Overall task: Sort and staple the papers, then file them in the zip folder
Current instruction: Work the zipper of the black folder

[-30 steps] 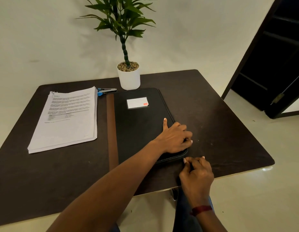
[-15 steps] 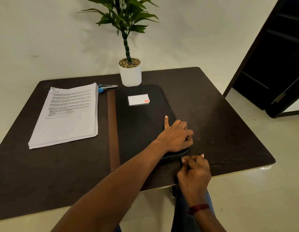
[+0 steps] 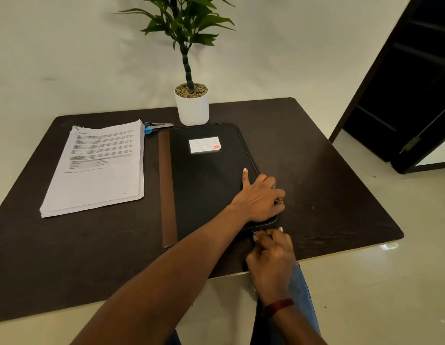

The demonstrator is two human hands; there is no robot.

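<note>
The left hand [image 3: 258, 197] grips the zip folder [image 3: 206, 185] at its right edge, thumb flat on the cover. The right hand [image 3: 271, 255] pinches the zip pull [image 3: 254, 233] at the near right corner.

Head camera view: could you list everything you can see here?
table: one, dark brown, centre.
zip folder: one, black with brown spine, middle of table.
label card: one, white with orange mark, on folder.
paper stack: one, white, left of folder.
stapler: one, blue and metal, by papers' far corner.
potted plant: one, green in white pot, behind folder.
doorway: one, dark, far right.
wristband: one, red, right wrist.
left hand: grips folder's near right corner.
right hand: pinches zipper pull at near edge.
</note>
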